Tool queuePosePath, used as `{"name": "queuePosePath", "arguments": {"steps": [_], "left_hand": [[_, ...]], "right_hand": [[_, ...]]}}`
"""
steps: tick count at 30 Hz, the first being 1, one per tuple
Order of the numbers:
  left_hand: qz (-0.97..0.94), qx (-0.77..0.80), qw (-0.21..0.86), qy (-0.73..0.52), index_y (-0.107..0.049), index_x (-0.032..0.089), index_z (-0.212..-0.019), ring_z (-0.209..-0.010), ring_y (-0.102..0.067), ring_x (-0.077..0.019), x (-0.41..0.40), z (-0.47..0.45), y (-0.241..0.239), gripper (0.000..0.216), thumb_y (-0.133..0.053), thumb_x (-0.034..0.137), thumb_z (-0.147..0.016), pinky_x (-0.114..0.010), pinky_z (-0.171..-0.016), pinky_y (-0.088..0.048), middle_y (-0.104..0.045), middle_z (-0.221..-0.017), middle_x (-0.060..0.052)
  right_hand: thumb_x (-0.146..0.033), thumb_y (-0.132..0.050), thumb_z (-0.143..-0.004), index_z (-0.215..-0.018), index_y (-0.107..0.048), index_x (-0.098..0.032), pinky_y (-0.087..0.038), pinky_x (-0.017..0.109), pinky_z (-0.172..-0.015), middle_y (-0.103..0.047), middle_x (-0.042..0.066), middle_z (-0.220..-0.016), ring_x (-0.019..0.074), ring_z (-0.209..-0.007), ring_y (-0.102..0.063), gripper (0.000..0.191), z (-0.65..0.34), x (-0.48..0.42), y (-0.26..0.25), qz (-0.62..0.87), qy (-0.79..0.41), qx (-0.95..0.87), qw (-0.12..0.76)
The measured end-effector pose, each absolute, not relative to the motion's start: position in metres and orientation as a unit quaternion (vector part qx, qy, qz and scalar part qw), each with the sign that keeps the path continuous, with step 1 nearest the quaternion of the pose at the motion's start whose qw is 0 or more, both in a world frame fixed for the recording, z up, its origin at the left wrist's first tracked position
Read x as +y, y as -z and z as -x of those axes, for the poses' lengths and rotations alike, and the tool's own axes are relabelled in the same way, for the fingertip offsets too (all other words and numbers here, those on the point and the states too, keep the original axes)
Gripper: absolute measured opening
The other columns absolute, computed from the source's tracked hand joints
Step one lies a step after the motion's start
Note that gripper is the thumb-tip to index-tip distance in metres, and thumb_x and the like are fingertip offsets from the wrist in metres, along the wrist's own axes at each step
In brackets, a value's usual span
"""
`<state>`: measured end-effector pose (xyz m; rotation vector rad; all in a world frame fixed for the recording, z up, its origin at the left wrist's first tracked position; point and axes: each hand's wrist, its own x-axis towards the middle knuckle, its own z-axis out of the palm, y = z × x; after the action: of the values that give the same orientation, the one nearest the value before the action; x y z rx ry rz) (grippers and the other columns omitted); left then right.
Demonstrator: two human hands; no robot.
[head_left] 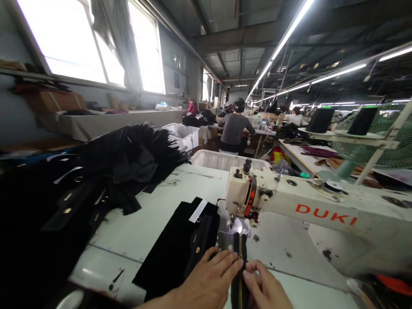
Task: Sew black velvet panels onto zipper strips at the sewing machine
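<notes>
My left hand lies flat with fingers stretched out, pressing a narrow black strip that runs under the needle of a white sewing machine. My right hand touches the same strip from the right, fingertips pressed against its edge. A black fabric piece with small gold snaps and a white label lies under and left of my left hand.
A large heap of black fabric pieces fills the table's left side. White bins stand behind the table. A green fan and thread cones are at right. A seated person works farther back.
</notes>
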<state>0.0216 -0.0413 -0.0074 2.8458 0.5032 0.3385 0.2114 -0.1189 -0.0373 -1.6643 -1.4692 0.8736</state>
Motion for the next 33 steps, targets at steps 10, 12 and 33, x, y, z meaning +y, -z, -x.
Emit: {"name": "queuePosePath", "arguments": {"steps": [10, 12, 33], "left_hand": [[-0.95, 0.201, 0.192, -0.14, -0.046, 0.027, -0.137, -0.11, -0.064, -0.0209, -0.031, -0.006, -0.02, 0.047, -0.054, 0.019, -0.091, -0.03, -0.097, -0.05, -0.065, -0.125, -0.004], [-0.922, 0.27, 0.229, -0.153, -0.054, 0.028, -0.128, -0.085, -0.069, -0.0143, -0.006, 0.005, -0.031, 0.032, -0.046, 0.022, -0.098, -0.022, -0.082, -0.053, -0.071, -0.104, 0.001], [-0.906, 0.323, 0.206, -0.182, -0.052, 0.02, -0.133, -0.139, -0.035, -0.0316, 0.019, -0.027, -0.005, 0.053, -0.07, 0.017, -0.084, -0.052, -0.114, -0.032, -0.045, -0.145, -0.013]], "right_hand": [[-0.007, -0.045, -0.087, -0.13, -0.057, -0.026, -0.057, 0.036, -0.089, -0.065, 0.008, -0.123, 0.0216, -0.109, -0.064, 0.048, -0.252, -0.073, 0.049, 0.509, 0.091, -0.822, 0.237], [-0.01, -0.047, -0.088, -0.134, -0.054, -0.025, -0.057, 0.037, -0.09, -0.064, 0.009, -0.124, 0.0227, -0.11, -0.064, 0.049, -0.252, -0.069, 0.056, 0.507, 0.114, -0.823, 0.232], [-0.01, -0.058, -0.081, -0.13, -0.053, -0.018, -0.055, 0.028, -0.093, -0.066, 0.008, -0.118, 0.021, -0.109, -0.064, 0.049, -0.241, -0.083, 0.052, 0.485, 0.108, -0.836, 0.234]]}}
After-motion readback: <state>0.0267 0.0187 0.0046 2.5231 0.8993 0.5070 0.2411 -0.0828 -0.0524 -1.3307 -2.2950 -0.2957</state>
